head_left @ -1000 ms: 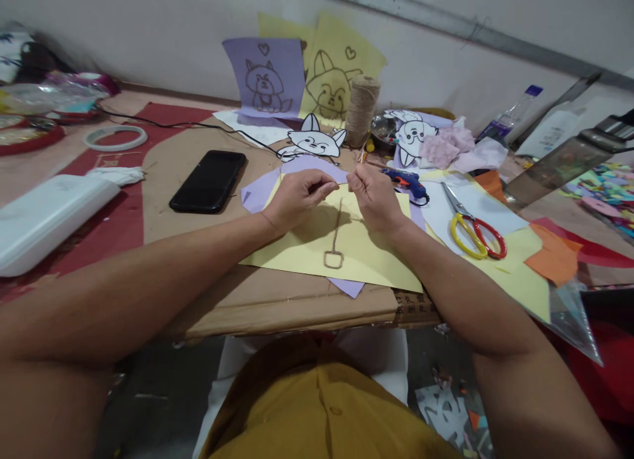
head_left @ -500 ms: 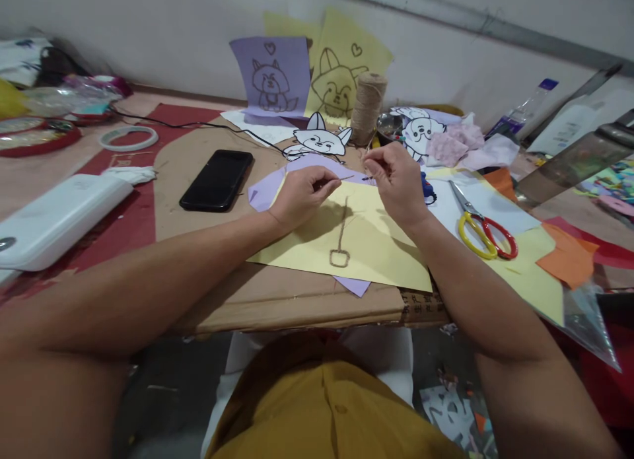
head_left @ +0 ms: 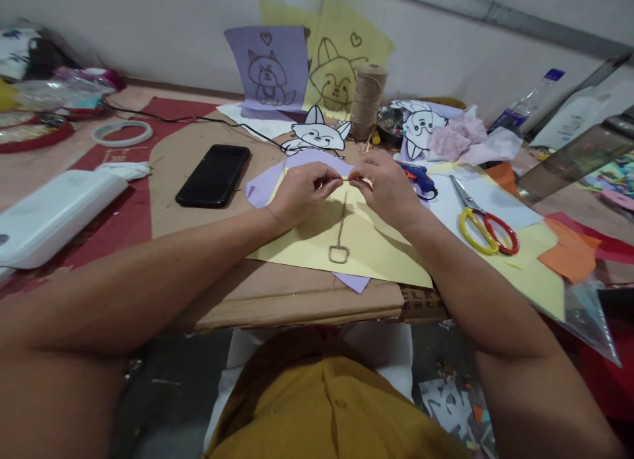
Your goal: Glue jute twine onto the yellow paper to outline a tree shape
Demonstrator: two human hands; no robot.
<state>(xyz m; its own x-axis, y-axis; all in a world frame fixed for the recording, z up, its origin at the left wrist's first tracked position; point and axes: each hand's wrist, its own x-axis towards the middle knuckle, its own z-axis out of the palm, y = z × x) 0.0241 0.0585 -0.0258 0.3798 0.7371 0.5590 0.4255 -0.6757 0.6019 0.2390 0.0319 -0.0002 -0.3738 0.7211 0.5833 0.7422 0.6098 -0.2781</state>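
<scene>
Over the upper part of a yellow sheet (head_left: 386, 254), my left hand (head_left: 307, 189) and my right hand (head_left: 380, 181) face each other with fingertips almost touching. Both pinch a short piece of twine (head_left: 346, 179) that shows in the small gap between them. On the sheet below, brown twine forms a straight stem (head_left: 341, 224) ending in a small rounded square (head_left: 339, 254). Purple paper (head_left: 257, 191) sticks out from under the sheet. A blue glue gun (head_left: 421, 180) lies just right of my right hand, partly hidden by it.
A black phone (head_left: 214, 176) lies left, beyond it a tape roll (head_left: 122, 133) and a white device (head_left: 59, 214). Scissors (head_left: 483, 224) lie right. Behind stand a twine spool (head_left: 369, 99), a fox cutout (head_left: 319, 137) and a purple picture (head_left: 270, 69). A bottle (head_left: 574, 158) leans far right.
My right hand has moved left and closer to my left hand, its fingertips now at the twine's end. More of the blue glue gun shows. The camera view has shifted slightly.
</scene>
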